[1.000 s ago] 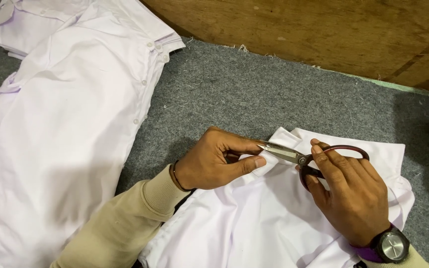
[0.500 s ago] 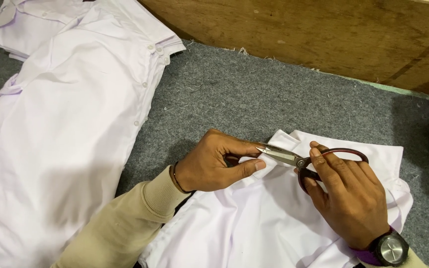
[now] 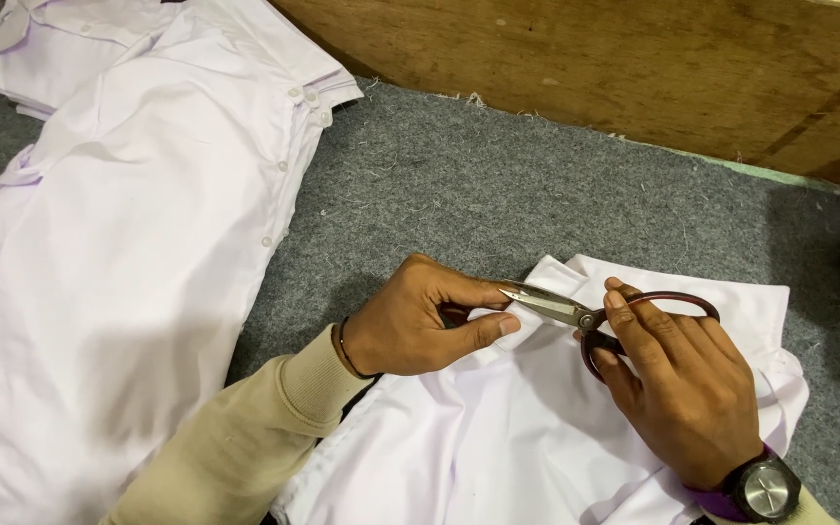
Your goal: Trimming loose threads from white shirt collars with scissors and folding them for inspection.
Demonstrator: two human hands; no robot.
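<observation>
Pinching a fold of the white shirt at lower centre of the frame, the left hand closes thumb and fingers on the cloth near the collar. The right hand grips the dark-handled scissors, fingers through the loops, blades nearly together by the pinched edge. Thin cloth like this looks light, soft and limp, so it likely needs holding taut close to the blades. More white shirts lie at left on grey felt.

white shirt; dark-red-handled scissors; grey felt
</observation>
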